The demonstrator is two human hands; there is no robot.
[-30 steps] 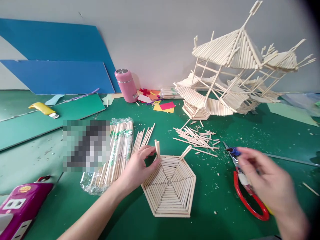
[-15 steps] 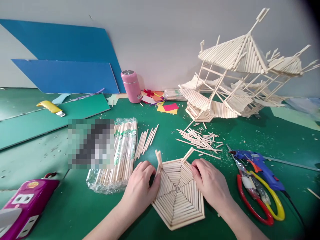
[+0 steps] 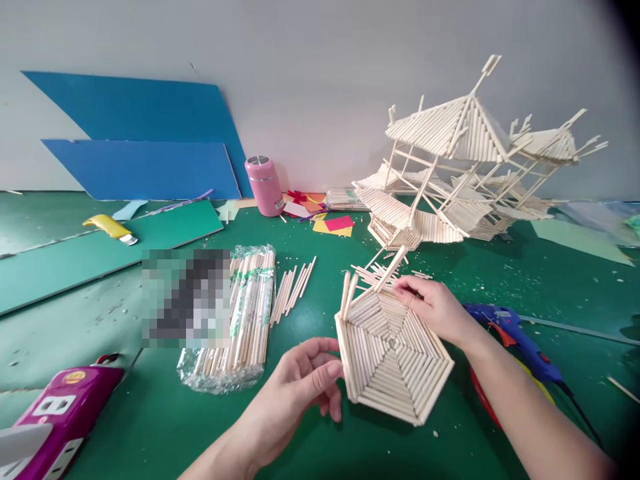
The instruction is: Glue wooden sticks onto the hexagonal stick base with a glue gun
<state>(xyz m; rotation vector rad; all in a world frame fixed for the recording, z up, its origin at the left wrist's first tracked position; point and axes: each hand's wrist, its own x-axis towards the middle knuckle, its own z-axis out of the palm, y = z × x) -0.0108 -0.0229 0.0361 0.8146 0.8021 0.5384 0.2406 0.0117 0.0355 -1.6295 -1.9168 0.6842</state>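
A hexagonal panel of pale sticks (image 3: 395, 353), with upright stick pairs at its upper corners, is tilted above the green table. My right hand (image 3: 433, 303) pinches its upper right edge. At its left edge is my left hand (image 3: 313, 377), fingers apart and curved, the fingertips right beside the rim. Behind the panel lie loose cut sticks (image 3: 373, 275), partly hidden by it. To the left of my left hand is a plastic-wrapped bundle of sticks (image 3: 245, 313), with several short sticks (image 3: 295, 290) beside it.
A stick-built pavilion model (image 3: 450, 173) stands at the back right. A blue glue gun (image 3: 520, 337) and red-and-yellow-handled pliers (image 3: 483, 393) lie by my right forearm. Further off are a pink flask (image 3: 264, 187), a yellow cutter (image 3: 109, 227) and a purple power strip (image 3: 75, 407).
The panel has moved right and up, and is turned and tilted. My right hand went with it. My left hand has loosened and opened at its left edge. The camera view has shifted slightly.
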